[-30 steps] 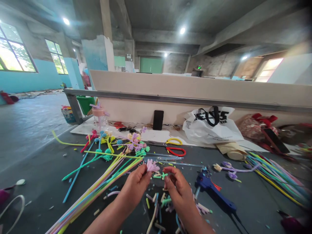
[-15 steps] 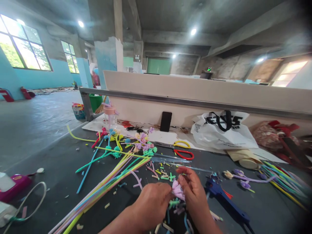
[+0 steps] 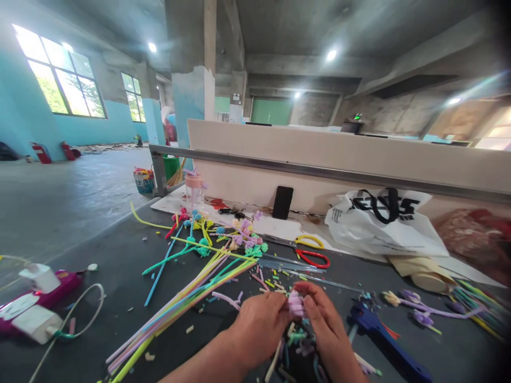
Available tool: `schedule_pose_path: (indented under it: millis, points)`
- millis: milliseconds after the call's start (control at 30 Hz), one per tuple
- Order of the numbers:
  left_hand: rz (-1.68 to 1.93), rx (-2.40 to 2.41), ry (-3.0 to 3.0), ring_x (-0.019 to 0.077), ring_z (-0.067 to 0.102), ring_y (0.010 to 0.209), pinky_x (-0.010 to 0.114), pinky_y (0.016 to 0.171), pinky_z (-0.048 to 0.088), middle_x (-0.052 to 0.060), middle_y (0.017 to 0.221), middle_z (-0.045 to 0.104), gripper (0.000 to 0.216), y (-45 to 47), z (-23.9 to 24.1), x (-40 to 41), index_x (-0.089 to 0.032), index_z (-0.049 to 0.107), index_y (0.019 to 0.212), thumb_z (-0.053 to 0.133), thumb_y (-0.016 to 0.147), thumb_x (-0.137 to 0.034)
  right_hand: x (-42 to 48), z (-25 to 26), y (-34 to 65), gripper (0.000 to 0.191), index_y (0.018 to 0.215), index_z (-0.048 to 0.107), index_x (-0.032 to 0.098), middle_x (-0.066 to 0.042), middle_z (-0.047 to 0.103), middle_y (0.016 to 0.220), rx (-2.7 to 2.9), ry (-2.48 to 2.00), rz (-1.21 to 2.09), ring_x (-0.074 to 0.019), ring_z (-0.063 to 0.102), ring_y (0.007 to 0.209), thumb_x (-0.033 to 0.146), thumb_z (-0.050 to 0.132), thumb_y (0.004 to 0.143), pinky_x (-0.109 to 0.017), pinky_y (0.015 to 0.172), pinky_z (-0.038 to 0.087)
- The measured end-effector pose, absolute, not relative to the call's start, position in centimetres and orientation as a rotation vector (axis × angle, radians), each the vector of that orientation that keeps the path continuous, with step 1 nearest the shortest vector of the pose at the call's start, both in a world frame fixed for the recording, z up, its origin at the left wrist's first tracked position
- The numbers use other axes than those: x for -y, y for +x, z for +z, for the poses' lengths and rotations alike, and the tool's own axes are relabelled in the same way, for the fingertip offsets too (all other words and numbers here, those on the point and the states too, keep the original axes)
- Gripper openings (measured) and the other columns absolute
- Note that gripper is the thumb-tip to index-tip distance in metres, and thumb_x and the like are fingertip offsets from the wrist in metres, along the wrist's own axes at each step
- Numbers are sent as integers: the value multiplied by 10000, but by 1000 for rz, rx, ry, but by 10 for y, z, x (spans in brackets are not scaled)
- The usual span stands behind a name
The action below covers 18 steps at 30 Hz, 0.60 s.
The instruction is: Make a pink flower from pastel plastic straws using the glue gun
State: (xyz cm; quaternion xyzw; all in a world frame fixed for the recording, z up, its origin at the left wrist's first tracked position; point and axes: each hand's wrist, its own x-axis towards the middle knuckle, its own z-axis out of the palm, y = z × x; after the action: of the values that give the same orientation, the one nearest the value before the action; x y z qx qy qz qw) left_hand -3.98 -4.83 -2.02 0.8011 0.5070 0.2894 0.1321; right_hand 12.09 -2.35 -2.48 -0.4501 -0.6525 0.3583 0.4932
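Observation:
A small lilac flower-like bunch of pipe cleaner [image 3: 296, 304] is pinched between both hands, low in the middle of the view. My left hand [image 3: 261, 322] grips it from the left, with the fingertips partly hidden behind the knuckles. From the right, my right hand [image 3: 325, 319] closes its thumb and fingers on the same bunch. Short cut pieces of pipe cleaner [image 3: 296, 336] lie beneath and around the hands. Left of them rests a bundle of long pastel pipe cleaners [image 3: 183, 306], and finished-looking flowers [image 3: 243, 234] are heaped beyond its far end.
Scissors [image 3: 313, 258] with red and yellow handles lie beyond my hands. A dark blue glue gun [image 3: 383, 340] is at the right, near a lilac flower stem [image 3: 435, 311]. A phone [image 3: 282, 202] leans on the partition, beside a white bag [image 3: 387, 229]. A power strip [image 3: 67, 284] sits left.
The view has swung left, so the scene sits further right in the picture. Both hands still hold the lilac bunch, and the right fingers have curled in closer around it.

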Motion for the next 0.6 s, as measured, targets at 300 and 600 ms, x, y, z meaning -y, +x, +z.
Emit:
schedule_pose_path:
  millis: [300,600]
  points:
    - [793,-1465,2423,150,587,744,231,656,431,33,799,639,250,-41,-19,47,-197,546,834,308,894,-243,22,-27,121,308,991,585,203,-79,636,931,1569,-1065,880,-206,611,820,434,507,803,-271,684,505]
    - [912,-1358,2257,173,577,722,267,671,430,46,722,630,240,-44,-28,40,-189,595,723,390,842,-227,16,-26,123,310,998,523,197,-41,591,833,1498,-1040,892,-135,529,593,452,439,844,-254,559,444]
